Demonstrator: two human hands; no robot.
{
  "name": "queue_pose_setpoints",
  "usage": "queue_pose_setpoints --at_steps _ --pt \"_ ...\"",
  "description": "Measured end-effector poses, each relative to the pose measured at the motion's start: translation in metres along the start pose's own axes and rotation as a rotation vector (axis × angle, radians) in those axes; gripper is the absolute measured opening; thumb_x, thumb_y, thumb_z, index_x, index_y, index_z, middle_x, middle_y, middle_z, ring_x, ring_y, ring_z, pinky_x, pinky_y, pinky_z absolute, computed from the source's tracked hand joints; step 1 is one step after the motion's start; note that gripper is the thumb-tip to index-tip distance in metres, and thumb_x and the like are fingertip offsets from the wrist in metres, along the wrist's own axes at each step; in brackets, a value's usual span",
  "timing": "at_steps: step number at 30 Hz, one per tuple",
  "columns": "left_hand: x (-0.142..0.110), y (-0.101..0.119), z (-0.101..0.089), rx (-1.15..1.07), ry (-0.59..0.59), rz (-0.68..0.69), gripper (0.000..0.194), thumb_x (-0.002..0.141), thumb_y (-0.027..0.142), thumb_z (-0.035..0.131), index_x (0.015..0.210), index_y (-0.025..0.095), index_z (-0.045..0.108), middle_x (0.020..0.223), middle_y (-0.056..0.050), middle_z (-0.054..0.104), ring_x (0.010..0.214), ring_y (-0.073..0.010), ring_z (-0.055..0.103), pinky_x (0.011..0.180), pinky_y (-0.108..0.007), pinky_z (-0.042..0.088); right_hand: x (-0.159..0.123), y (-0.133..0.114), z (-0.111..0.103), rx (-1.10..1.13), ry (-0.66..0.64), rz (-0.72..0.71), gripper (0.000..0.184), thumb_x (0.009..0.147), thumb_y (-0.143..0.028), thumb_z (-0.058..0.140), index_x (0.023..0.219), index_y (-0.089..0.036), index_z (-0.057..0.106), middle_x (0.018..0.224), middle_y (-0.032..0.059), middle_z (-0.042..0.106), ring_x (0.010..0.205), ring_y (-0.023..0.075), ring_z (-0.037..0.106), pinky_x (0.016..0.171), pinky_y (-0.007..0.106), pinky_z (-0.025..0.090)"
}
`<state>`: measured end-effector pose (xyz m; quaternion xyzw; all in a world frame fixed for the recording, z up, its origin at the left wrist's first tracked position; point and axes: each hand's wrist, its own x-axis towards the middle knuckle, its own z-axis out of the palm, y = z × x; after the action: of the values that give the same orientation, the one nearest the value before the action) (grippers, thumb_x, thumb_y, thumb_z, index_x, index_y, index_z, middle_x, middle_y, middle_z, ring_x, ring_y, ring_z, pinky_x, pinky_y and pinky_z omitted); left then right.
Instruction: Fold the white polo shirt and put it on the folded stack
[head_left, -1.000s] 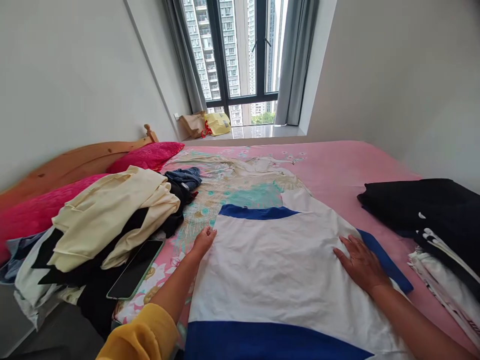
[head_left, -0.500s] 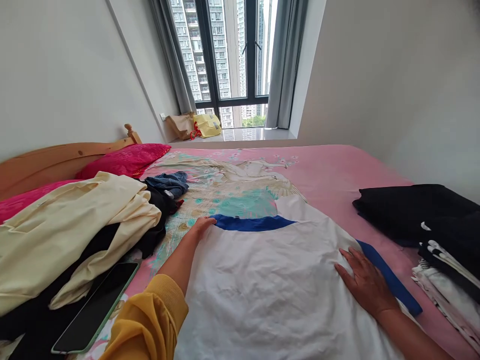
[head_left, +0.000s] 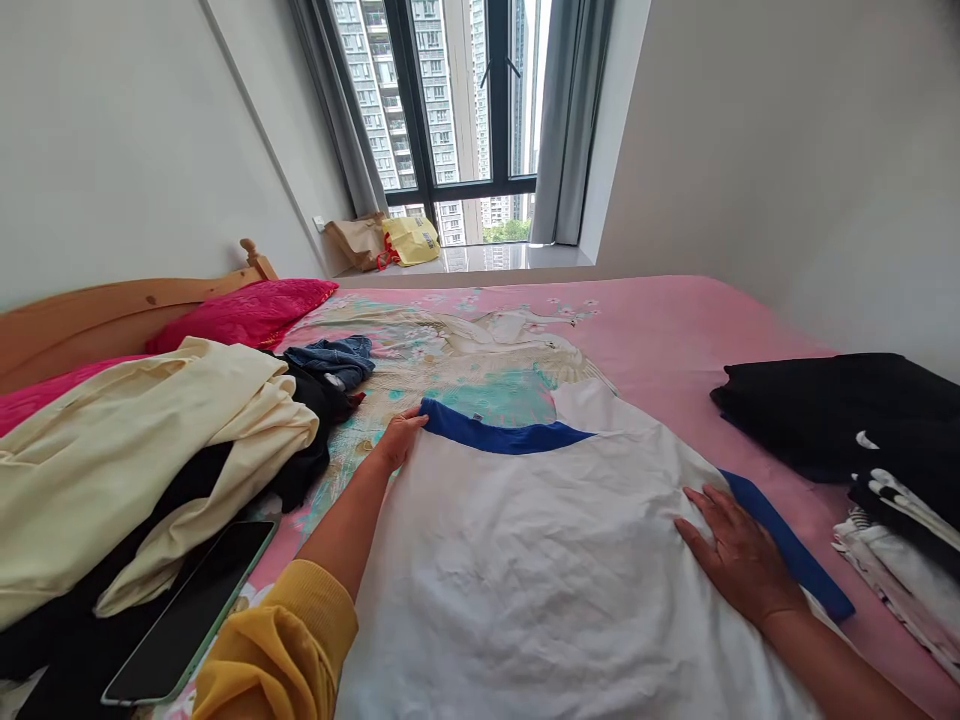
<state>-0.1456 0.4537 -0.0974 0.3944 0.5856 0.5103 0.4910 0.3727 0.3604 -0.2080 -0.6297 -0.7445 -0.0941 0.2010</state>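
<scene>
Head view: a white cloth garment with blue trim lies spread on a pink floral bedsheet, between both hands; its long axis seemingly runs away toward the window, blue band farthest. The left hand, nearer that band, has its grip pinching the left corner; the right hand rests flat, fingers spread.

T-shirt: cloth, matt, lightly creased. Bedsheet: printed cloth, smooth, matt. Headboard: wood, smooth, soft sheen. Pillow: cloth, textured, lustrous. Denim garment: woven cloth, matt. Smartphone: smooth, glossy, glass-like face. Brown bag: paper, matt, crumpled. Windowsill: smooth, polished, reflective. Curtain: cloth, matt.
</scene>
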Motion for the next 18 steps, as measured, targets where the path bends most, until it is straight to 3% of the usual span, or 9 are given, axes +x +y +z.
queue_pose_setpoints --at_steps 5,8,14,18 --pt "0.011 -0.026 -0.005 0.018 0.038 -0.012 0.031 0.049 0.025 0.072 0.077 0.013 0.071 0.056 -0.001 0.067 0.052 -0.0159 0.060 0.056 -0.027 0.047 0.000 0.000 0.000 0.001 -0.014 0.015 0.057 0.089 -0.056 0.032 0.129 -0.019 0.047 0.135 0.0132 0.045 0.125 0.0289 0.041 0.101 0.047 0.038" --pt "0.016 -0.042 -0.008 0.034 0.064 -0.015 0.032 0.044 0.024 0.075 0.074 0.013 0.071 0.054 -0.001 0.066 0.054 -0.0159 0.060 0.059 -0.028 0.047 0.000 0.001 0.000 0.003 -0.015 0.012 0.058 0.088 -0.057 0.031 0.128 -0.019 0.047 0.135 0.0136 0.044 0.126 0.0289 0.040 0.101 0.047 0.037" --pt "0.014 -0.048 -0.013 0.069 0.091 -0.015 0.060 0.042 0.036 0.082 0.096 0.014 0.069 0.077 -0.003 0.071 0.072 -0.0176 0.063 0.072 -0.029 0.049 0.000 0.000 -0.003 0.013 -0.028 0.020 0.059 0.088 -0.059 0.031 0.129 -0.020 0.048 0.134 0.0139 0.046 0.125 0.0300 0.042 0.100 0.048 0.038" --pt "-0.013 -0.043 -0.024 0.104 0.073 -0.084 0.081 0.045 0.034 0.084 0.120 0.017 0.057 0.091 -0.006 0.069 0.076 -0.0171 0.065 0.070 -0.027 0.050 -0.001 0.002 -0.002 0.014 -0.043 0.034 0.061 0.087 -0.060 0.029 0.129 -0.020 0.047 0.134 0.0142 0.046 0.125 0.0304 0.042 0.100 0.049 0.038"
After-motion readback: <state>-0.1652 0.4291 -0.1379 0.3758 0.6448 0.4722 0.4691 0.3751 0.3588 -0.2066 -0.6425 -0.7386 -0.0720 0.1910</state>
